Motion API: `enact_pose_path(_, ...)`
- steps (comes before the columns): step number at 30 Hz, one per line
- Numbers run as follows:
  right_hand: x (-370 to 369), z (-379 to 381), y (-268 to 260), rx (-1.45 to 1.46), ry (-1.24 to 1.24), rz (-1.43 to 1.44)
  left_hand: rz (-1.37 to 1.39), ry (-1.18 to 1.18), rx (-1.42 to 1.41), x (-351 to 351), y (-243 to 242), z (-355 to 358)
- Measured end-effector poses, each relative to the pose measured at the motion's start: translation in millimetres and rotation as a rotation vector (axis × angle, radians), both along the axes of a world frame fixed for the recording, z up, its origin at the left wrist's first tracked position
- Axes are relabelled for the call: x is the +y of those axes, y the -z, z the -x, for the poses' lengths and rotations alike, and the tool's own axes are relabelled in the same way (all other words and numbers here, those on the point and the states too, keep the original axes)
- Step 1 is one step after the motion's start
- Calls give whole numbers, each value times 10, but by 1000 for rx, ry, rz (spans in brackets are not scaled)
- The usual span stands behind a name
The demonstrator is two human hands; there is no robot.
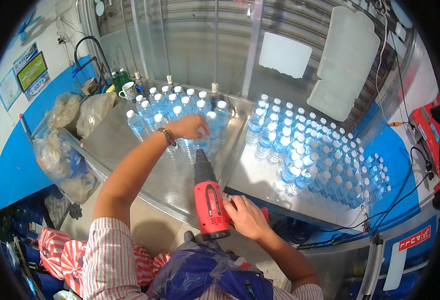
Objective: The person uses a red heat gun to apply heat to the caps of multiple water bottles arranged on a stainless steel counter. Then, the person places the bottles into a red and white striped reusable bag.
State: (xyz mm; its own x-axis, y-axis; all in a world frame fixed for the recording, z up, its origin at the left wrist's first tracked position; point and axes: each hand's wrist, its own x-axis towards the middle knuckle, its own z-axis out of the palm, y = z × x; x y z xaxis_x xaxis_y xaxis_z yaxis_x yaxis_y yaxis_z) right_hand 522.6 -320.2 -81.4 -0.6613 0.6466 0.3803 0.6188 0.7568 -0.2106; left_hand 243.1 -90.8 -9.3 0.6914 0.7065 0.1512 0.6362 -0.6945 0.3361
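My right hand (245,217) grips the handle of a red and black heat gun (209,198), its dark nozzle pointing away from me. Just beyond the nozzle, my left hand (190,127) has its fingers curled at the top of a clear plastic water bottle (202,143) that stands on the steel counter (160,180). My fingers partly hide that bottle's cap. Behind and beside this hand stand several more water bottles with white caps (221,112). A larger group of capped water bottles (291,172) stands in rows on the white surface to the right.
At the counter's left hang bags of clear plastic (66,165). A patterned mug (128,91) and green bottles (120,77) stand at the back left, near a black hose-like faucet (92,48). Dark cables (396,198) run along the right edge. A glass partition (190,48) rises behind the counter.
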Motion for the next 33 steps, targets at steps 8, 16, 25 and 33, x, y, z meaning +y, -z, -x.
enact_pose_path(8, -148, -174, 73, -7, 42, 24, -215, -188, 140, -224, -150, -537)
enact_pose_path(16, -766, -1027, 343, 44, 414, 28, -138, 349, -68, -492, 52, -2140)
enact_pose_path(25, -1194, -1387, 432, 95, 588, 52, -104, 184, 153, -322, 518, -3289)
enact_pose_path(33, -1149, -1337, 341, 87, 527, 2, -14, -25, -55, -172, 370, -2822)
